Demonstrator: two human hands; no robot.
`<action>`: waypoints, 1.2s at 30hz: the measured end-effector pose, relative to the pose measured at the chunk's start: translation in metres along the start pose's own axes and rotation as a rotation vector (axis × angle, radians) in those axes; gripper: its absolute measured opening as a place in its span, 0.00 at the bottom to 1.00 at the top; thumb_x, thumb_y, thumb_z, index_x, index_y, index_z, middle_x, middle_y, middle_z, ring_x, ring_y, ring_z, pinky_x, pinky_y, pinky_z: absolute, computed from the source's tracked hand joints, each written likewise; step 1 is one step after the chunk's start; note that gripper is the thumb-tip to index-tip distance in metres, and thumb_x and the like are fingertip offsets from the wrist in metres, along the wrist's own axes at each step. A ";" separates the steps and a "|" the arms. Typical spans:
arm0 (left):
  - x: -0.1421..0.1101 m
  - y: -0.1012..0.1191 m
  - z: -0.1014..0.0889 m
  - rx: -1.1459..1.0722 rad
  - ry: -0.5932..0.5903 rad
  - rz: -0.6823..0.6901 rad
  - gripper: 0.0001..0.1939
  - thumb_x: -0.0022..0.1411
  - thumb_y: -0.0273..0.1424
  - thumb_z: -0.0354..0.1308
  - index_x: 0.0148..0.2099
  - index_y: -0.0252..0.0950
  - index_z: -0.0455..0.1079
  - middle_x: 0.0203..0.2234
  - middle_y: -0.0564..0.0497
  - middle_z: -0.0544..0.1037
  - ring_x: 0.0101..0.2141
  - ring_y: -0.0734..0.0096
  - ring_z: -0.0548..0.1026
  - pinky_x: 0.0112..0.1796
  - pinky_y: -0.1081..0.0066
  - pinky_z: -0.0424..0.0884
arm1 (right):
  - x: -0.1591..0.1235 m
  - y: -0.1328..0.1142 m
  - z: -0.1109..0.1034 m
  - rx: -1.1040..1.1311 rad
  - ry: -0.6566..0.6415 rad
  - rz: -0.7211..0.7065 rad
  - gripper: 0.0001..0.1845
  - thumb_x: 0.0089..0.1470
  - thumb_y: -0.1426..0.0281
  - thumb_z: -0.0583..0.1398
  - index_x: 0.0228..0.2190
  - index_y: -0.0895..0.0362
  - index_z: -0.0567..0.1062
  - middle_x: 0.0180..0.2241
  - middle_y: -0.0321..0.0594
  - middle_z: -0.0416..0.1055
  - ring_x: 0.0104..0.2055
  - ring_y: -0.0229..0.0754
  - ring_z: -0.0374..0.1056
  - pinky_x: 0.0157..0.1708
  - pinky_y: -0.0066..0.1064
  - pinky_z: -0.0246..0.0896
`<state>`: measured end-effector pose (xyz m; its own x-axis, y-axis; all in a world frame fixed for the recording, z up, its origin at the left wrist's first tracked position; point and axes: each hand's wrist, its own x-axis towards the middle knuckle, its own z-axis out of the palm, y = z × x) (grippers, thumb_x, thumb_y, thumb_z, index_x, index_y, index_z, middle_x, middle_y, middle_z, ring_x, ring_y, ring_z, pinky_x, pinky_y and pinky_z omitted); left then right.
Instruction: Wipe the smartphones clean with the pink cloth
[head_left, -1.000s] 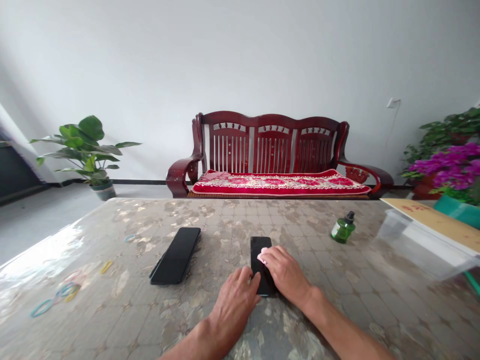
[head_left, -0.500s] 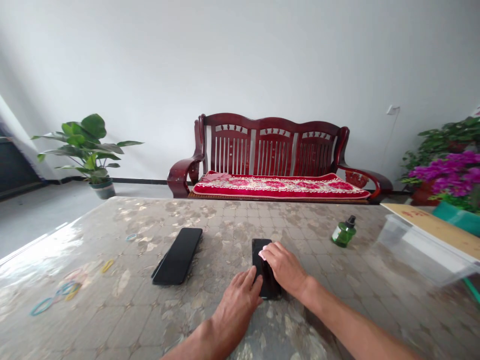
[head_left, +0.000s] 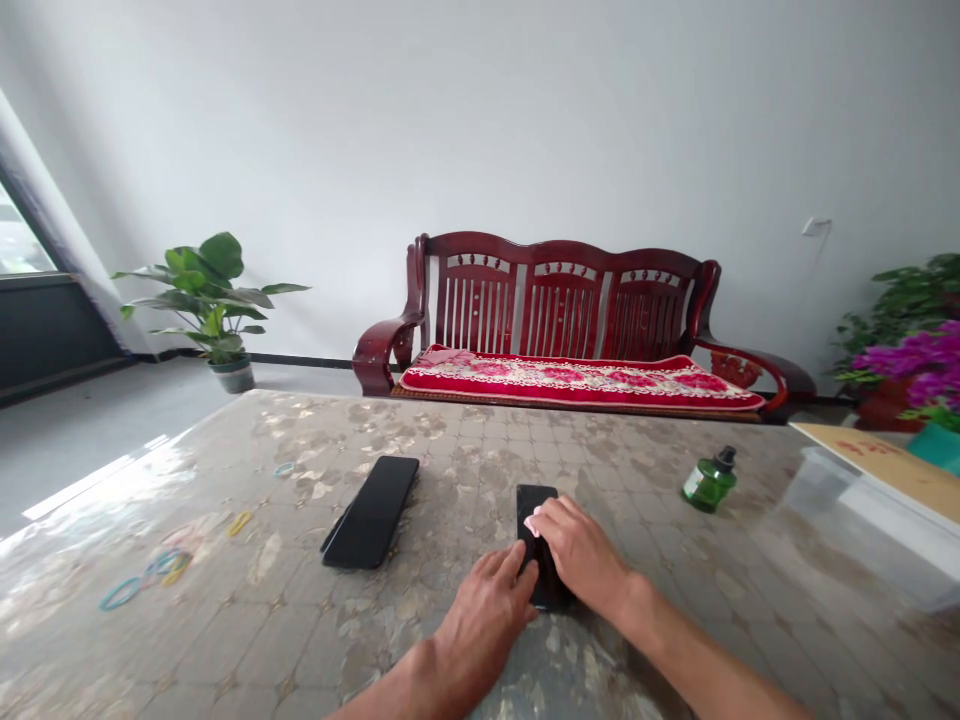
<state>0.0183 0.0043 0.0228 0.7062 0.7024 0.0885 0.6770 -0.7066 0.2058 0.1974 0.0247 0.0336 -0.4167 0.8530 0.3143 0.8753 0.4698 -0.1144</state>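
Note:
A black smartphone [head_left: 538,494] lies face up on the table between my hands. My right hand [head_left: 581,550] is closed, pinching a small pale pink cloth [head_left: 533,522] against the phone's screen. Only a bit of the cloth shows past my fingertips. My left hand [head_left: 491,605] holds the phone by its lower left edge, thumb and fingers touching it. Further left lies a bigger black phone [head_left: 373,512], also face up, with a dark edge of something thin showing beneath its left side.
On the patterned tablecloth [head_left: 247,640], a green bottle [head_left: 709,482] stands to the right, near a clear plastic bin [head_left: 840,510] with a tan board [head_left: 885,465] on it. Coloured rubber bands [head_left: 154,578] lie at left. Beyond the table are a wooden bench [head_left: 562,310] and a potted plant [head_left: 217,300].
The view has shifted, so everything appears further right. My right hand has moved the cloth slightly over the screen. My left hand's fingers have straightened a little at the phone's edge.

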 end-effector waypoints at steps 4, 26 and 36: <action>0.000 -0.002 0.003 0.005 0.006 0.007 0.21 0.64 0.28 0.63 0.59 0.35 0.68 0.59 0.41 0.70 0.55 0.55 0.71 0.56 0.60 0.68 | 0.023 0.006 0.010 -0.058 0.031 0.059 0.13 0.61 0.81 0.55 0.36 0.55 0.77 0.37 0.41 0.72 0.43 0.45 0.65 0.43 0.34 0.63; -0.003 -0.006 0.014 -0.011 0.068 0.010 0.21 0.65 0.26 0.60 0.59 0.38 0.67 0.59 0.42 0.70 0.55 0.56 0.71 0.57 0.60 0.67 | 0.019 0.001 0.010 0.044 0.102 0.041 0.13 0.62 0.80 0.55 0.37 0.54 0.77 0.37 0.39 0.73 0.42 0.44 0.65 0.43 0.33 0.63; -0.003 -0.008 0.020 0.009 0.085 0.042 0.21 0.66 0.26 0.58 0.61 0.38 0.66 0.59 0.41 0.69 0.57 0.54 0.70 0.57 0.58 0.66 | 0.004 -0.001 0.014 0.113 0.164 0.020 0.14 0.60 0.81 0.55 0.38 0.53 0.75 0.37 0.40 0.72 0.42 0.45 0.65 0.43 0.35 0.65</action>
<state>0.0151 0.0065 0.0017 0.7140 0.6767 0.1796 0.6495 -0.7360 0.1911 0.1917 0.0312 0.0216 -0.3461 0.8183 0.4590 0.8460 0.4837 -0.2243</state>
